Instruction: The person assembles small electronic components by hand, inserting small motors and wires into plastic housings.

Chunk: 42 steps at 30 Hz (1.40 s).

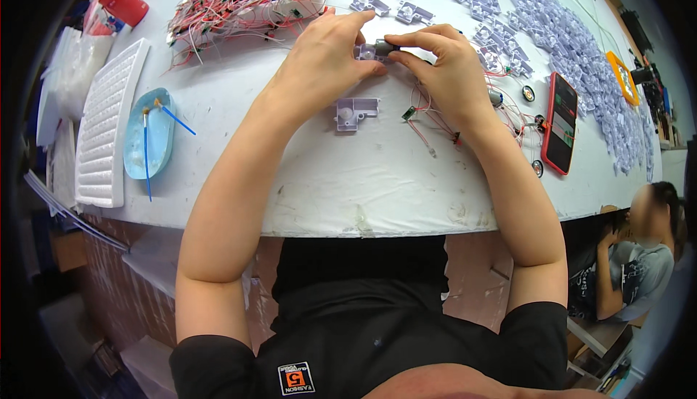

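My left hand (pixel 325 49) pinches a small lilac-grey plastic housing (pixel 365 52) between thumb and fingers. Against the housing's right side lies a small grey cylindrical motor (pixel 383 47) with a dark end, gripped by the thumb and fingers of my right hand (pixel 451 66). Whether the motor sits fully inside the housing I cannot tell. Just below, another lilac-grey housing (pixel 356 114) rests on the white table. Under and beside my right hand spread red and white wires with a small green circuit board (pixel 409 114) and round black-rimmed parts (pixel 528 93).
A white foam tray heaped with wired parts (pixel 247 7) stands at the back left. A blue dish (pixel 149 153) with two brushes lies beside a white ridged tray (pixel 109 127). On the right are a red-cased phone (pixel 560 124) and a long pile of housings (pixel 581 58). Another person (pixel 632 268) sits lower right.
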Each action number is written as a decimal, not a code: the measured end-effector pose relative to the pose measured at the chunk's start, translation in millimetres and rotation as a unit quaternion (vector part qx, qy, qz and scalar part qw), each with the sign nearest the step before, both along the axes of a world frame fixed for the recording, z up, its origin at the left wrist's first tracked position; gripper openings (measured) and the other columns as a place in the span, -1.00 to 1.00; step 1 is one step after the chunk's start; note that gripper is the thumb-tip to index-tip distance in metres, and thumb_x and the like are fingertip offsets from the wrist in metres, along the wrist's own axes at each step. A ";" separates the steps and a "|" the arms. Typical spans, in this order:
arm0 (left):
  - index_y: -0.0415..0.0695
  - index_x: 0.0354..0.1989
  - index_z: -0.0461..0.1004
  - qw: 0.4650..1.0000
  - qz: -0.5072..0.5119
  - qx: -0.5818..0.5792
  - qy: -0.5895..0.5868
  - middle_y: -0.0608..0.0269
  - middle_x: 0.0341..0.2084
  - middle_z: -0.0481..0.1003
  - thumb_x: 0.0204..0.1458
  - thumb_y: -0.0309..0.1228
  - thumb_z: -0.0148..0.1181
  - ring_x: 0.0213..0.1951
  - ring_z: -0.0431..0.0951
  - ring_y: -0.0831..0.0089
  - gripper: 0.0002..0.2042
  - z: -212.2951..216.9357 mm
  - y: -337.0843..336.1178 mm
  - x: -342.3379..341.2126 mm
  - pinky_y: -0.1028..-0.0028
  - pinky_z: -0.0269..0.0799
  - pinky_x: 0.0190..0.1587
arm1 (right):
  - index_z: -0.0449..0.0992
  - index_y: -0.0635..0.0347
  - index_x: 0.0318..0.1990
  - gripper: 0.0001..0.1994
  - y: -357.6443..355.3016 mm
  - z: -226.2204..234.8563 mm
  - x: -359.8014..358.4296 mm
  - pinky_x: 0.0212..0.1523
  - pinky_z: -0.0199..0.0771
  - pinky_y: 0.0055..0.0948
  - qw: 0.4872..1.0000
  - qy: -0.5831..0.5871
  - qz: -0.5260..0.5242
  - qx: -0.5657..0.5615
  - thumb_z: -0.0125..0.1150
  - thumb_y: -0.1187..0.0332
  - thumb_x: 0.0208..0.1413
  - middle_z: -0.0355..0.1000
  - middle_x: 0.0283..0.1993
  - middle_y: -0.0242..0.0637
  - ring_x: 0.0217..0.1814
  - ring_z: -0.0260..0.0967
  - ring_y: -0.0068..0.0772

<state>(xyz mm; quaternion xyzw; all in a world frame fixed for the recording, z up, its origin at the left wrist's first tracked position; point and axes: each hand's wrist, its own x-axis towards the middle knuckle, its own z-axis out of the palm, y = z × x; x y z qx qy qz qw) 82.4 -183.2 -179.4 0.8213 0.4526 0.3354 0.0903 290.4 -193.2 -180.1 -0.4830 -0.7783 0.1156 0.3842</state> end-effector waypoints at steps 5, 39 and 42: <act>-0.14 0.21 0.49 1.000 0.001 -0.021 -0.010 0.17 -0.22 0.61 -0.14 -0.34 0.55 -0.40 0.54 0.33 -0.35 5.3 -4.0 1.4 0.33 0.51 -0.15 | 0.76 -0.08 -0.15 -0.80 3.0 -1.8 3.1 0.12 0.40 -0.25 1.000 -0.019 0.017 0.017 0.45 0.29 0.03 0.61 -0.22 -0.30 -0.07 0.47 -0.23; -0.05 -0.10 0.69 0.994 -0.040 -0.056 0.088 0.23 -0.19 0.63 -0.02 -0.24 0.46 0.01 0.54 0.27 -0.69 15.6 7.4 -9.0 0.03 -0.16 0.53 | 0.67 0.11 -0.01 -0.72 -5.2 48.1 28.2 0.02 0.46 -0.31 0.967 0.079 -0.058 0.235 0.11 0.19 0.38 0.60 -0.10 -0.21 -0.02 0.51 -0.20; -0.05 -0.10 0.68 0.997 -0.032 -0.013 0.073 0.21 -0.15 0.64 0.00 -0.20 0.45 0.00 0.57 0.30 -0.69 8.4 13.3 -0.8 0.02 -0.20 0.53 | 0.62 0.30 -0.11 -0.76 -13.5 55.7 16.3 -0.12 0.50 -0.20 0.966 0.130 -0.050 0.216 0.07 0.34 0.36 0.53 -0.26 0.01 -0.17 0.52 0.04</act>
